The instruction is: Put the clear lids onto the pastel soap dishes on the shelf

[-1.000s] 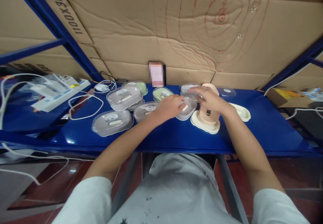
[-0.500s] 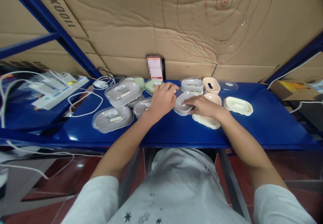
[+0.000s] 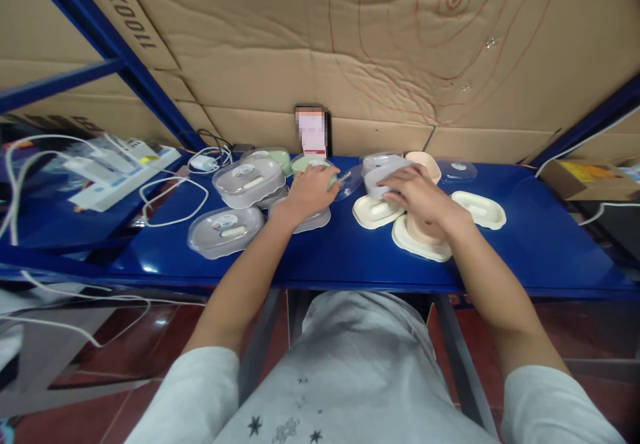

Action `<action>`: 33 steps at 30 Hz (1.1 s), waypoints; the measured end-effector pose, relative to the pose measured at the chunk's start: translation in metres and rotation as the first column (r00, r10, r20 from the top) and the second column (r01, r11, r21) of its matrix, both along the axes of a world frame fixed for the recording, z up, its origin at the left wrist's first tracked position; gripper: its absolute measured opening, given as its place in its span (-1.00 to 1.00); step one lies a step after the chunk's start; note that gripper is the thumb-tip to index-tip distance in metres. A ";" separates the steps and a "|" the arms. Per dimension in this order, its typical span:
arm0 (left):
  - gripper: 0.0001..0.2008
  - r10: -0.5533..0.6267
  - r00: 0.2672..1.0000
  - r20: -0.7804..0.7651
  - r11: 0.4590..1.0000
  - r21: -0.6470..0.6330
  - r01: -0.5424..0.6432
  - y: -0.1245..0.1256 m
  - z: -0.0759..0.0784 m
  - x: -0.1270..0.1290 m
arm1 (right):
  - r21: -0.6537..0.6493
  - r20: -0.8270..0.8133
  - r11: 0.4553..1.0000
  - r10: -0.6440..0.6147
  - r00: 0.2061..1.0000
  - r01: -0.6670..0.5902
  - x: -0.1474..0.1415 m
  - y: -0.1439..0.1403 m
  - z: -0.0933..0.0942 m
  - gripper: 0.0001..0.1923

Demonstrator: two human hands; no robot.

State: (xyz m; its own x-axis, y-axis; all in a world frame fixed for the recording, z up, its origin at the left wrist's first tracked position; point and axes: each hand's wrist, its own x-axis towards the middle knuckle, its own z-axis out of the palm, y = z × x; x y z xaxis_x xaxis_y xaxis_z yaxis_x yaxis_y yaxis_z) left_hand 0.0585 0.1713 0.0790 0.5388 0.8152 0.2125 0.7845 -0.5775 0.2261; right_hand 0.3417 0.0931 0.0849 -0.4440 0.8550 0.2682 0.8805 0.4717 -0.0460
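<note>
My right hand point(image 3: 413, 187) grips a grey oval dish point(image 3: 374, 183), tilted and raised over a cream oval base point(image 3: 376, 212). Curled at the near-left edge of a clear plastic lid point(image 3: 351, 185) are the fingers of my left hand point(image 3: 315, 191), which seem to pinch it. A lidded green dish point(image 3: 303, 163) is just behind that hand. Beneath my left wrist lies a lidded grey dish point(image 3: 315, 220), partly covered. Under my right hand, a peach dish point(image 3: 425, 229) rests on another cream base point(image 3: 423, 247), partly hidden by the forearm.
More lidded grey dishes point(image 3: 227, 232) stand on the left of the blue table point(image 3: 340, 267). At right are a cream base point(image 3: 480, 211), a clear lid point(image 3: 457, 171) and a peach dish point(image 3: 426, 163). A phone point(image 3: 313, 131) leans against the cardboard. Far left are a power strip point(image 3: 123, 177) and cables.
My right hand has lifted the grey dish up and to the right, uncovering the cream base beneath. My left hand has shifted slightly left and down, and a clear lid now shows beside its fingers.
</note>
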 end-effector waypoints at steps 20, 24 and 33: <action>-0.42 -0.466 0.885 -0.004 0.883 0.061 0.466 -0.053 -0.034 0.042 | 0.196 -0.014 0.917 -0.351 0.936 0.347 0.024 -0.152 -0.041 -0.56; -0.44 -0.564 0.822 0.080 0.824 0.110 0.555 -0.054 -0.038 0.051 | 0.275 -0.035 0.885 -0.382 0.923 0.376 0.064 -0.141 -0.049 -0.56; -0.48 -0.120 0.989 -0.084 0.956 0.258 0.138 -0.079 -0.013 -0.030 | 0.354 -0.176 0.811 -0.432 0.885 0.466 0.053 -0.144 -0.073 -0.49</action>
